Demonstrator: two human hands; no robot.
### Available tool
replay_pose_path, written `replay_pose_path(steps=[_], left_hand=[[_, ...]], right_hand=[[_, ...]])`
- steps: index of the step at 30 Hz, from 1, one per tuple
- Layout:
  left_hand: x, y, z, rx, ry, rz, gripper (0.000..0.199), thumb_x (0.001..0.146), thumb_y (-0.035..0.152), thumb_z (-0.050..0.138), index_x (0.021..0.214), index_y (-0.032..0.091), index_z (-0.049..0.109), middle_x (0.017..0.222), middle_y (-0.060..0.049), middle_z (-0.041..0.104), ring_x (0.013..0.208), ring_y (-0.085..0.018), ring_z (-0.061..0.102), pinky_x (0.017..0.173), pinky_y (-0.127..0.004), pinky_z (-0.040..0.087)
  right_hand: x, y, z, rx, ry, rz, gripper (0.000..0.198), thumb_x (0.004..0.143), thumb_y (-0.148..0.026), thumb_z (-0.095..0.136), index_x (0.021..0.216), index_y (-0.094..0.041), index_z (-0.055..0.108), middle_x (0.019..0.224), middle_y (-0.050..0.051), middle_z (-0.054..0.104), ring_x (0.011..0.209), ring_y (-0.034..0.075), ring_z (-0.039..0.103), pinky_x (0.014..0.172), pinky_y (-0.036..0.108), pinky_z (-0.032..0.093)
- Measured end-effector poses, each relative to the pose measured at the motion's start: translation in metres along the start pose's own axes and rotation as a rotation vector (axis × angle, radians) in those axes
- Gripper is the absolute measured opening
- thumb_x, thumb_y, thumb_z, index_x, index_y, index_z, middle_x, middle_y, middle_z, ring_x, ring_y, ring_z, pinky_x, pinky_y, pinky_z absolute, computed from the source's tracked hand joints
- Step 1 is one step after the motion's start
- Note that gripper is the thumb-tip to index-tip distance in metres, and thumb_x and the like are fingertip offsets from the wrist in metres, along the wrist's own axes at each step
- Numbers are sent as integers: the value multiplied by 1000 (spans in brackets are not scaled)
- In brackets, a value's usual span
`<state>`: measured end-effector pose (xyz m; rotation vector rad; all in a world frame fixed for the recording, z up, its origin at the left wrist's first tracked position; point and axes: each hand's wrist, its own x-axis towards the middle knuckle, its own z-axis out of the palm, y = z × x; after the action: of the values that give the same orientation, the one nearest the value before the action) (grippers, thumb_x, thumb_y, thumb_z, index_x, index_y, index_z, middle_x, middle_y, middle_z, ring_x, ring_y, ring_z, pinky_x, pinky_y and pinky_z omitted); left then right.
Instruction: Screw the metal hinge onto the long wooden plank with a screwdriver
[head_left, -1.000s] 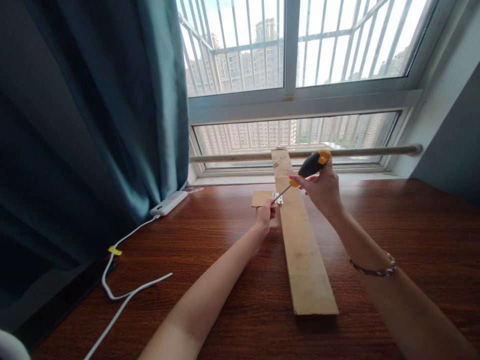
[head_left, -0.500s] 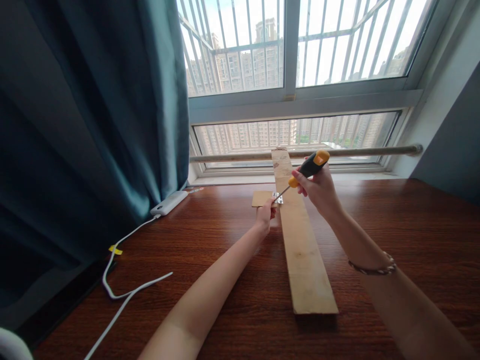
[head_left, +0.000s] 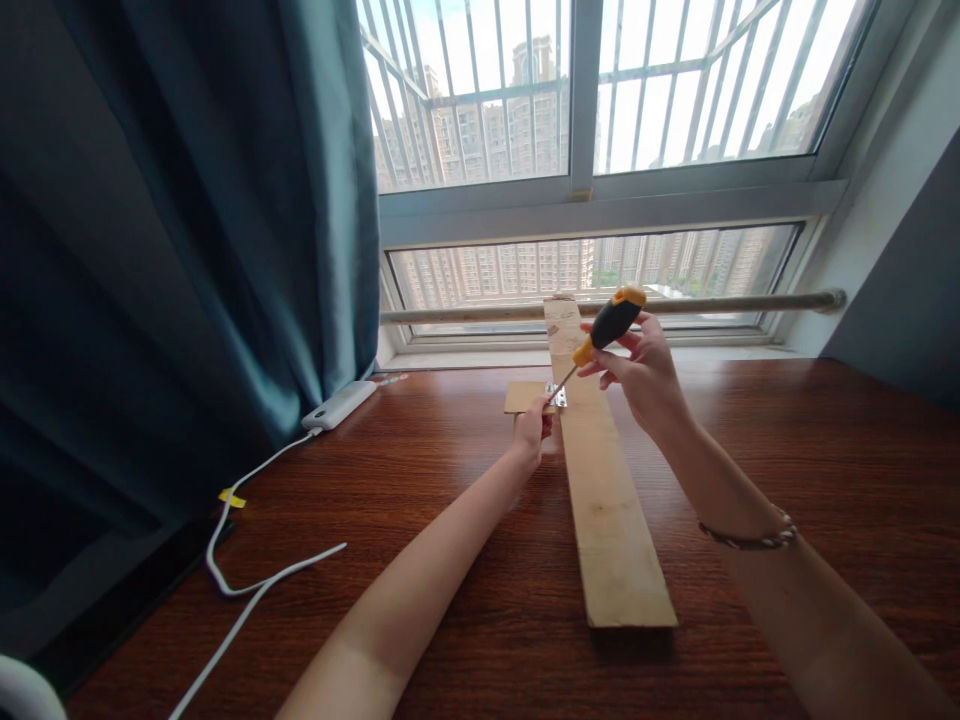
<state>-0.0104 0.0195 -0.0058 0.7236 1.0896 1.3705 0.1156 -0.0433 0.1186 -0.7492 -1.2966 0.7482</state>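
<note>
A long, light wooden board [head_left: 607, 490] lies lengthwise on the brown table. At its left edge a small metal hinge [head_left: 560, 398] bridges it and a small wooden piece [head_left: 523, 396]. My left hand [head_left: 531, 428] is closed around the near edge of that small piece, its fingertips beside the hinge; some of the fingers are hidden. In my right hand [head_left: 646, 378] is a yellow-and-black screwdriver [head_left: 613, 320], held loosely by the handle with some fingers spread. The shaft slants down to the left, and its tip is at the hinge near my left fingertips.
On the left, a white power strip [head_left: 339, 406] with a white cable [head_left: 225, 560] rests on the table [head_left: 450, 500] by a dark blue curtain [head_left: 300, 200]. Behind the board's far end, a horizontal pipe [head_left: 720, 305] runs before the barred window.
My right hand has loosened and rolled around the screwdriver handle, fingers now more extended. The handle has tipped slightly up and left. My left hand and the boards look unmoved.
</note>
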Motion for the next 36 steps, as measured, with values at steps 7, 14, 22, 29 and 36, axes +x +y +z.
replay_pose_path(steps=[7, 14, 22, 29, 36], left_hand=[[-1, 0, 0, -6, -39, -16, 23, 66, 35, 59, 60, 14, 54, 44, 5, 41, 37, -4, 30, 38, -19, 20], [-2, 2, 0, -31, -19, -24, 22, 65, 35, 61, 62, 13, 56, 46, 5, 43, 38, -4, 34, 38, -17, 22], [-1, 3, 0, -26, 33, -14, 20, 64, 29, 63, 59, 14, 52, 45, 6, 41, 38, -3, 32, 39, -17, 25], [1, 0, 0, -20, 31, -27, 21, 63, 31, 63, 60, 14, 53, 45, 6, 42, 38, -3, 32, 39, -17, 25], [-1, 2, 1, -30, 47, -24, 20, 65, 30, 64, 61, 13, 54, 45, 6, 42, 37, -3, 33, 38, -17, 25]], right_hand=[[-1, 8, 2, -211, 152, -50, 46, 57, -40, 73, 91, -22, 47, 72, -2, 58, 44, 13, 55, 33, 25, 40], [5, 7, -8, -219, 26, -148, 43, 64, -34, 68, 95, -24, 40, 88, 2, 64, 59, 17, 60, 45, 30, 48], [15, 35, -15, -266, 187, -176, 40, 69, -28, 63, 99, -25, 36, 92, 1, 63, 58, 15, 57, 55, 38, 52], [17, 40, -18, -260, 189, -164, 39, 69, -26, 63, 95, -25, 34, 92, 2, 63, 54, 13, 56, 56, 38, 52], [17, 40, -15, -238, 171, -160, 44, 69, -30, 65, 98, -24, 33, 92, 3, 64, 53, 12, 55, 52, 33, 50]])
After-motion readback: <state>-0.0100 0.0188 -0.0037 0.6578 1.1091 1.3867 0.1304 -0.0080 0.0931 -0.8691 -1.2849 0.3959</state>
